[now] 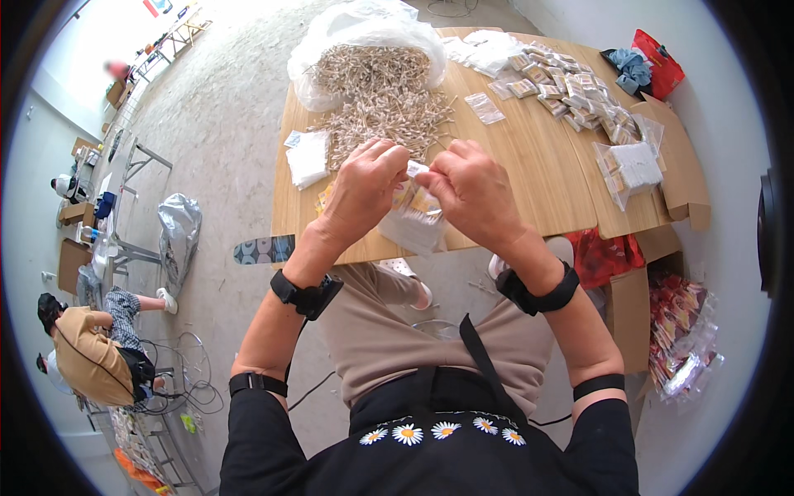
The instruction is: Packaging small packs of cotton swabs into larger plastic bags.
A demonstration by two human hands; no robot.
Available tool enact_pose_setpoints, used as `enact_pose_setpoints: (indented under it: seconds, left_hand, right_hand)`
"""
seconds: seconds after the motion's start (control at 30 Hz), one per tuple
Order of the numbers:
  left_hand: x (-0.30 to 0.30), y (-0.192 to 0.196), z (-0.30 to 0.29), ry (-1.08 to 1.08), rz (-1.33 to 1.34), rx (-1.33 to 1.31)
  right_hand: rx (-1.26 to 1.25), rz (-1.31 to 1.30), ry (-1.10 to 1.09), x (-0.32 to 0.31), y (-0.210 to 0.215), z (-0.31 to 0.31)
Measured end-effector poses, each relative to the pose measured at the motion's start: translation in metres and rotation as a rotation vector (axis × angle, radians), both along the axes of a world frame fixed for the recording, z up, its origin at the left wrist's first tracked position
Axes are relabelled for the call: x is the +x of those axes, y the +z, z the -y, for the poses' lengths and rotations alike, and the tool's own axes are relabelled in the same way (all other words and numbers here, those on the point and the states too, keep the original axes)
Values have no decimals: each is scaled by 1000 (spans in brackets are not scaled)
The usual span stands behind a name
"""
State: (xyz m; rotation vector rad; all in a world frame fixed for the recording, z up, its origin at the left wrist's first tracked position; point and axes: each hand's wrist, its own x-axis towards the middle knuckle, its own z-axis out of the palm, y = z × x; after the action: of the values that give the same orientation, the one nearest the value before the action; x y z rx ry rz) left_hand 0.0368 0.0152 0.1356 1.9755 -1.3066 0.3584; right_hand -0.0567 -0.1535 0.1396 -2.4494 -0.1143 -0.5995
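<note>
My left hand (364, 186) and my right hand (473, 192) are raised together over the near edge of a wooden table (529, 174). Both pinch the top of a small clear plastic bag (413, 219) that hangs between them, with pale and yellowish contents inside. Just beyond my hands lies a heap of small pale wooden sticks (385, 112), spilling out of a large clear plastic sack (364, 41). Both wrists wear black bands.
Several filled small packets (571, 91) lie in rows at the table's far right, beside a stack of clear bags (633, 165). A cardboard box (678, 165) and red packages (682, 331) stand at the right. A person (91, 347) crouches on the floor at left.
</note>
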Motion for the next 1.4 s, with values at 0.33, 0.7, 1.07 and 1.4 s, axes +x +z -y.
enact_pose_setpoints:
  seconds: [0.33,0.7,1.07,1.4]
  left_hand:
    - [-6,-1,-7,34,37,37]
    - [4,2,-41,143,-85,-8]
    - [13,-4,-36,101,-93,-26]
    - [16,-1,-38,73,-133,11]
  right_hand:
    - [-302,143,23,13,-17,-17]
    - [-211,218,81,16,-25,-13]
    - [-226,223,96,14,-22,-12]
    - [-243,194,105,13,-16,-14]
